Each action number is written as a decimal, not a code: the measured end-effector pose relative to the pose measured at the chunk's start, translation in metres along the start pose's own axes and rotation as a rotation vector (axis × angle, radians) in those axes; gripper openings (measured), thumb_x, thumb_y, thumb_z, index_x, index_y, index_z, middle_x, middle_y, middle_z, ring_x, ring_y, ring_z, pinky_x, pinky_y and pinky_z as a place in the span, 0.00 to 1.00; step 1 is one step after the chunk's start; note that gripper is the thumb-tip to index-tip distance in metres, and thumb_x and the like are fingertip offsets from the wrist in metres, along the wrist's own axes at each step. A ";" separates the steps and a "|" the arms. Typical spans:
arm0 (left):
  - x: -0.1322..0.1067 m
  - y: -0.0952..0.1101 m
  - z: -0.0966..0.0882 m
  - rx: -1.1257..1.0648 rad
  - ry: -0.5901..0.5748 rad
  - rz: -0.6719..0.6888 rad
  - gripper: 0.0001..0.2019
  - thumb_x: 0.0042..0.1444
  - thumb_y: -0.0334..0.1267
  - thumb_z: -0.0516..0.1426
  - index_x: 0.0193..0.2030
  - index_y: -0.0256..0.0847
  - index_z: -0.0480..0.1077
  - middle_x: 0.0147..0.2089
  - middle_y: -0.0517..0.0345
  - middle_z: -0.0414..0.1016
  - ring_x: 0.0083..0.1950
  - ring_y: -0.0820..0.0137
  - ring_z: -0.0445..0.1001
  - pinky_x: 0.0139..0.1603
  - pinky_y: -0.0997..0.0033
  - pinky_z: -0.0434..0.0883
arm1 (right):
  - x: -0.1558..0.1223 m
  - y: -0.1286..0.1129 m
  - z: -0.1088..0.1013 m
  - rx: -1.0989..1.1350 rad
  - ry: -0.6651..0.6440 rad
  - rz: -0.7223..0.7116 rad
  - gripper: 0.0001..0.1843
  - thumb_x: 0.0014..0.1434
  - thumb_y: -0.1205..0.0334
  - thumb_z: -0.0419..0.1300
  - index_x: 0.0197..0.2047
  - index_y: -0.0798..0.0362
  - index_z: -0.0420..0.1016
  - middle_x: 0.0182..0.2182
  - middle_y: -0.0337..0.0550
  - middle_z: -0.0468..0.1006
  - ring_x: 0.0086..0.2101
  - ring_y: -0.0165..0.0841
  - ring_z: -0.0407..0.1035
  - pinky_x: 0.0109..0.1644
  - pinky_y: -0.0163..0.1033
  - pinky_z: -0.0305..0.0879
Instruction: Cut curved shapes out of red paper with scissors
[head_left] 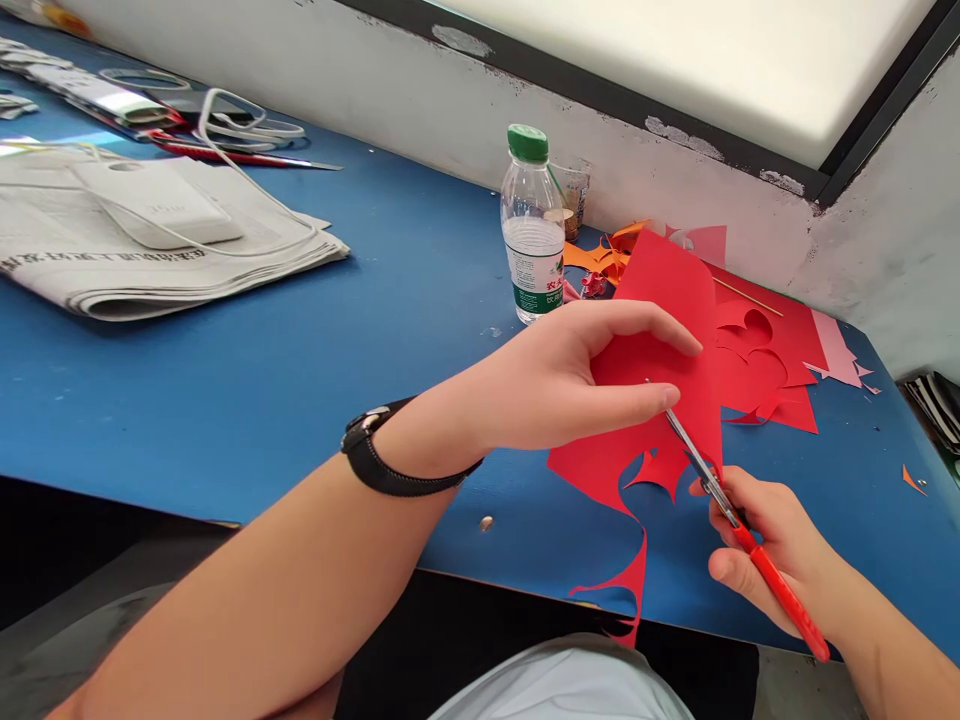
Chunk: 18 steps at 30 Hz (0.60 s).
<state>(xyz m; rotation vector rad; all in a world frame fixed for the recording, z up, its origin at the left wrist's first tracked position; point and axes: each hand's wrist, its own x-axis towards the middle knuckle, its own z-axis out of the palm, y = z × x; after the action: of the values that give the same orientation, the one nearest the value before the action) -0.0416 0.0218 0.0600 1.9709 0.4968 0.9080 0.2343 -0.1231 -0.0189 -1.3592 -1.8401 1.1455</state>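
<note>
My left hand (577, 375) pinches a folded sheet of red paper (664, 290) and holds it up over the blue table (262, 380). A black watch sits on that wrist. My right hand (772, 545) grips red-handled scissors (739, 525) whose metal blades enter the red paper just below my left fingers. Cut strips of the red paper hang down over the table's front edge.
A water bottle (533, 230) with a green cap stands behind the paper. More red, pink and orange paper scraps (780, 360) lie at the right by the wall. A folded newspaper (150, 250) with a white device and cable lies at the left.
</note>
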 end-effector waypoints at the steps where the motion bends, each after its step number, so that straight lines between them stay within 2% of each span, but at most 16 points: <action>1: 0.000 0.000 0.000 0.006 0.004 0.002 0.11 0.64 0.34 0.69 0.53 0.43 0.83 0.55 0.52 0.90 0.54 0.62 0.87 0.59 0.61 0.84 | 0.000 0.000 0.000 -0.002 -0.003 0.002 0.28 0.71 0.30 0.66 0.45 0.48 0.74 0.31 0.32 0.59 0.29 0.32 0.48 0.30 0.42 0.48; 4: 0.000 0.000 -0.001 0.018 0.011 -0.003 0.12 0.63 0.34 0.69 0.53 0.44 0.83 0.55 0.53 0.90 0.54 0.60 0.87 0.60 0.60 0.84 | 0.000 -0.002 -0.001 -0.014 -0.017 0.010 0.21 0.73 0.39 0.67 0.45 0.48 0.72 0.33 0.33 0.61 0.30 0.33 0.50 0.32 0.42 0.50; 6: 0.000 0.000 -0.001 0.022 0.010 -0.007 0.12 0.63 0.35 0.69 0.53 0.44 0.83 0.55 0.53 0.90 0.55 0.60 0.87 0.60 0.60 0.83 | 0.000 -0.002 -0.001 -0.029 -0.022 0.013 0.19 0.72 0.41 0.67 0.46 0.48 0.72 0.32 0.32 0.60 0.30 0.33 0.49 0.32 0.42 0.50; 11: 0.001 -0.001 0.000 0.034 0.010 0.010 0.12 0.63 0.34 0.69 0.53 0.43 0.83 0.56 0.52 0.90 0.56 0.59 0.87 0.62 0.60 0.83 | 0.002 -0.002 -0.001 -0.048 -0.023 0.013 0.19 0.73 0.41 0.67 0.47 0.48 0.72 0.31 0.31 0.58 0.30 0.32 0.48 0.32 0.41 0.49; 18: 0.001 -0.002 0.000 0.061 0.003 0.027 0.11 0.66 0.35 0.67 0.54 0.41 0.82 0.55 0.51 0.90 0.53 0.62 0.87 0.58 0.60 0.84 | 0.001 -0.001 -0.001 -0.031 0.000 0.023 0.19 0.72 0.41 0.68 0.47 0.47 0.73 0.31 0.31 0.58 0.29 0.33 0.48 0.31 0.41 0.49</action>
<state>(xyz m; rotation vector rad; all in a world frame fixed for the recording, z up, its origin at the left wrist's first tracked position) -0.0406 0.0233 0.0586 2.0357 0.5059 0.9232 0.2340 -0.1216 -0.0182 -1.4009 -1.8536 1.1336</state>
